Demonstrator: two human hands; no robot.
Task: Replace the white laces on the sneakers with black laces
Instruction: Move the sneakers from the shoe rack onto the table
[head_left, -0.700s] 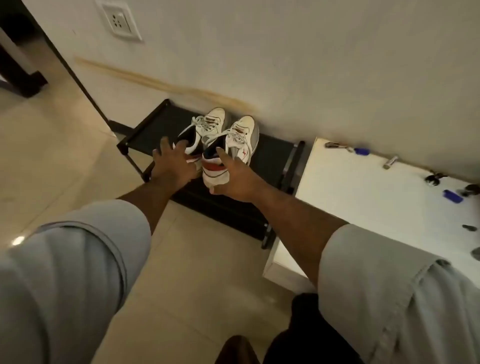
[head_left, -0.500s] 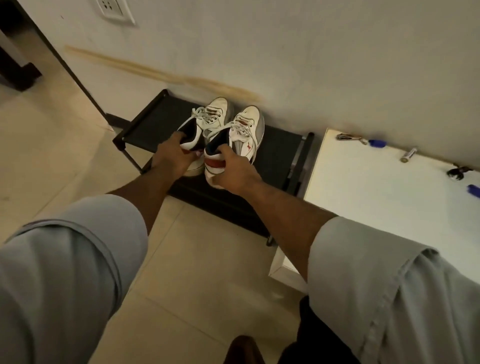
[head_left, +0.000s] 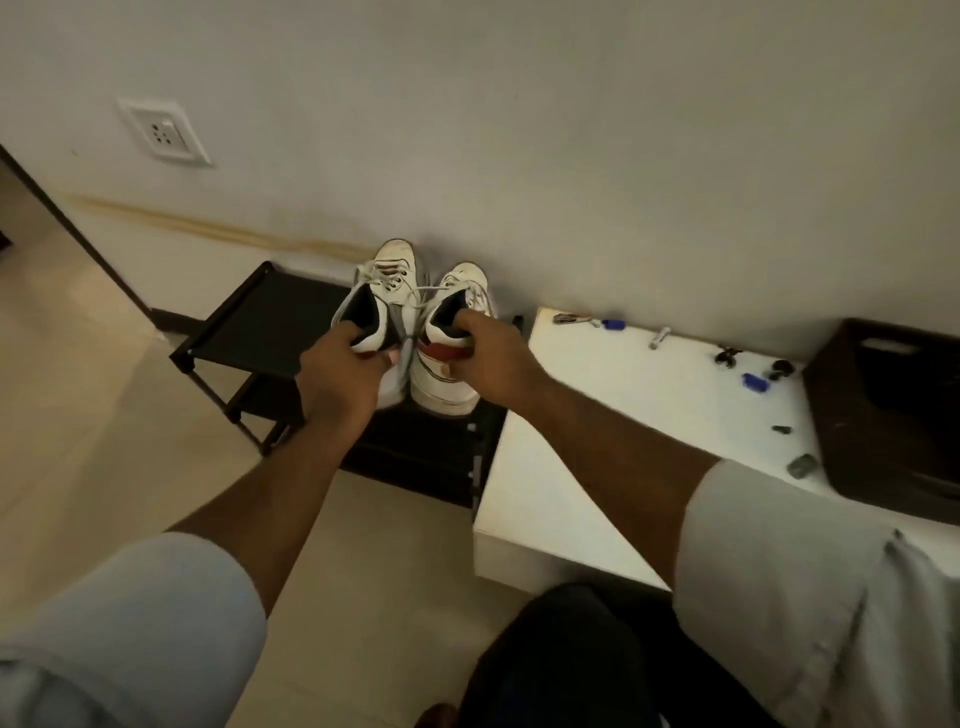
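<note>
Going L to R, I count 1 white wall socket (head_left: 165, 132), 1 black metal-frame shoe rack (head_left: 270, 332) w/ 2 shelves showing, 2 white leather sneakers, 2 hands, 1 low white table (head_left: 582, 415) and 1 dark brown box (head_left: 893, 410).

My left hand (head_left: 340, 382) grips the heel of the left white sneaker (head_left: 387, 291), fingers inside the dark collar. My right hand (head_left: 496, 356) grips the heel of the right white sneaker (head_left: 447, 374) the same way, thumb in the opening. Both shoes are side by side, touching, toes toward the wall, above the rack's right end; can't tell if the soles rest on it. White laces (head_left: 400, 291) are threaded in both, ends loose btw the shoes.

Roughly 8 small items lie along the table's far edge, 2 of them blue (head_left: 614, 325); too small to ID. The box sits at the table's right edge, cut off by the frame; inside is too dark to read.
</note>
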